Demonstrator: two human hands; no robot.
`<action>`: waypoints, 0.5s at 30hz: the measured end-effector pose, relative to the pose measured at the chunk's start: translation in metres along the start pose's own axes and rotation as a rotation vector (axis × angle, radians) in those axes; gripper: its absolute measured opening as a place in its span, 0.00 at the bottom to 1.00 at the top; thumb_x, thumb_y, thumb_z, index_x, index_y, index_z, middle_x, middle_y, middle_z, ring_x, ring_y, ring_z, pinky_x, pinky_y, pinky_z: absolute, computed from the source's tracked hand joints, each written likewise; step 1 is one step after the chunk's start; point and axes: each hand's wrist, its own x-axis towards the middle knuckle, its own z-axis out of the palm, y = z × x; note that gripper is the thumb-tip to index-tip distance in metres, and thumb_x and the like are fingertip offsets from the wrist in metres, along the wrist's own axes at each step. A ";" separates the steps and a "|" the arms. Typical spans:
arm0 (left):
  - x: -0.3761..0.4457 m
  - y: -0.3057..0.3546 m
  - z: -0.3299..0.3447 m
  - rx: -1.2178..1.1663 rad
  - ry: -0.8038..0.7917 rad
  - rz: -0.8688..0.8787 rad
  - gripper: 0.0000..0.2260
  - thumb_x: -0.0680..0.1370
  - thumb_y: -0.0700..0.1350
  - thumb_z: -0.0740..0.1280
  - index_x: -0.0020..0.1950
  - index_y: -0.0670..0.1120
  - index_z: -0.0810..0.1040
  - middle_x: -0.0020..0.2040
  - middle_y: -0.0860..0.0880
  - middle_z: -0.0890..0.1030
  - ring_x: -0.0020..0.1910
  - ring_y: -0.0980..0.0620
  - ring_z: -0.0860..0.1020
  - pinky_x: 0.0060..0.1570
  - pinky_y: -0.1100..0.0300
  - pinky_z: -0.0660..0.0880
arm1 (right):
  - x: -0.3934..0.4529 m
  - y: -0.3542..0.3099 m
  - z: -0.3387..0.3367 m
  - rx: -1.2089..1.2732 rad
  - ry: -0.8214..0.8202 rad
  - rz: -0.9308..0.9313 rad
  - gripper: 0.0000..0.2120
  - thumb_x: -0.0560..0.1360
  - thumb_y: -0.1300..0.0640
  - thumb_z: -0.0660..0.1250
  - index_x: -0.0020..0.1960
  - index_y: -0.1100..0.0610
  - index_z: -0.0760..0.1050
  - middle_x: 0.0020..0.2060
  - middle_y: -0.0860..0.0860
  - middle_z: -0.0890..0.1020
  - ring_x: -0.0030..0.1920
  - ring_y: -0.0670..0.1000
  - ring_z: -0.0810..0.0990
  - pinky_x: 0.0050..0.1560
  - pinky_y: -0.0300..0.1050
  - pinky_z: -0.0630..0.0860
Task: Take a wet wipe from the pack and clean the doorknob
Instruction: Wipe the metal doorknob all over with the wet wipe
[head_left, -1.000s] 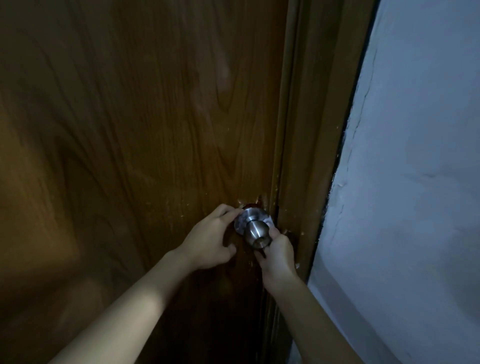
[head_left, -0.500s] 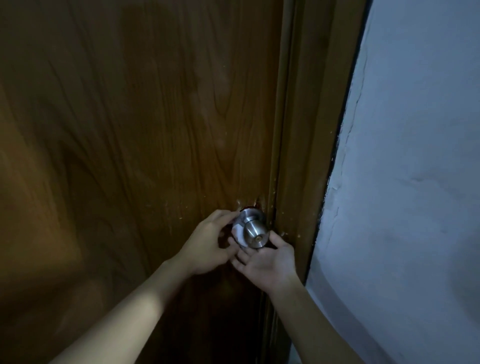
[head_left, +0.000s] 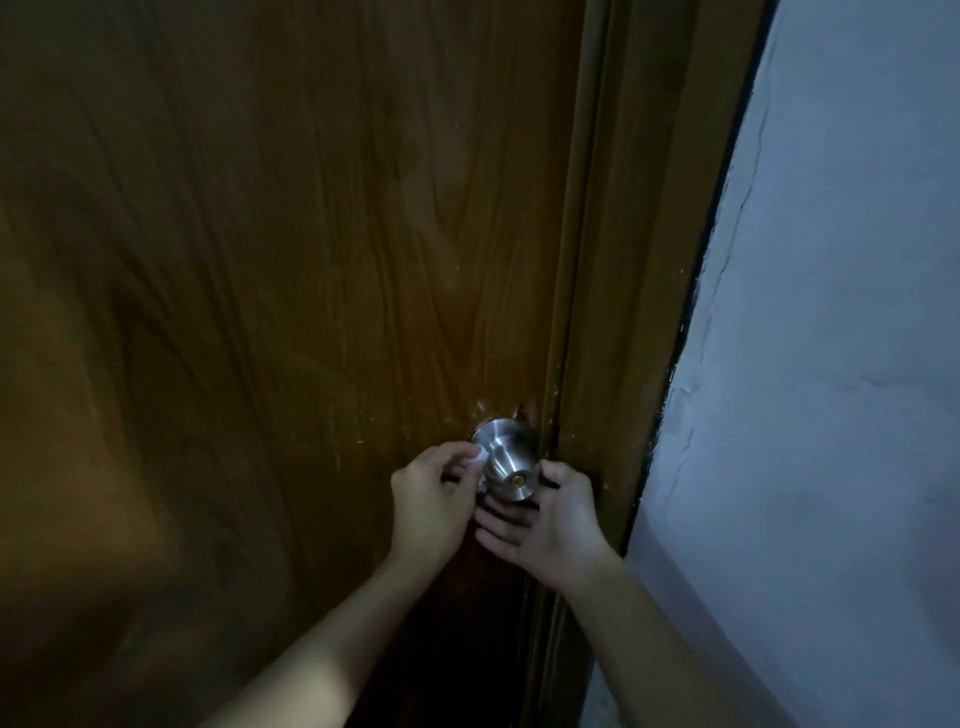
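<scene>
A round steel doorknob (head_left: 506, 460) sticks out of the brown wooden door (head_left: 291, 260) near its right edge. A white wet wipe (head_left: 480, 462) is pressed against the knob's left side, mostly hidden by fingers. My left hand (head_left: 431, 499) pinches the wipe at the knob's left. My right hand (head_left: 550, 519) cups the knob from below and the right, fingers spread under it and thumb on its right side. The wipe pack is out of view.
The door frame (head_left: 618, 312) runs beside the knob on the right. A pale blue-grey wall (head_left: 831, 364) with cracked paint fills the right side. The light is dim.
My right hand has risen and wrapped closer round the knob's underside and right side. My left hand has shifted the wipe slightly on the knob's left. The view moved a little.
</scene>
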 end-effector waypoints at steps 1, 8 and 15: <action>0.003 0.000 0.001 0.019 0.001 0.034 0.07 0.73 0.39 0.69 0.50 0.43 0.81 0.46 0.46 0.83 0.41 0.60 0.78 0.40 0.75 0.74 | 0.002 -0.001 0.000 -0.086 0.017 -0.045 0.17 0.75 0.44 0.58 0.55 0.55 0.73 0.52 0.60 0.80 0.50 0.60 0.80 0.44 0.54 0.76; 0.028 0.015 -0.003 0.286 -0.152 0.434 0.06 0.73 0.36 0.68 0.48 0.40 0.81 0.45 0.44 0.81 0.43 0.51 0.79 0.42 0.63 0.78 | 0.010 0.000 -0.003 -0.234 -0.036 -0.174 0.08 0.74 0.47 0.62 0.47 0.50 0.76 0.38 0.53 0.87 0.39 0.54 0.86 0.38 0.47 0.78; 0.017 0.003 -0.020 0.343 -0.240 0.444 0.06 0.70 0.32 0.70 0.46 0.36 0.81 0.42 0.39 0.81 0.40 0.45 0.80 0.37 0.52 0.81 | 0.019 0.001 -0.004 -0.200 -0.014 -0.197 0.06 0.73 0.49 0.64 0.45 0.51 0.73 0.32 0.51 0.86 0.36 0.54 0.86 0.37 0.46 0.79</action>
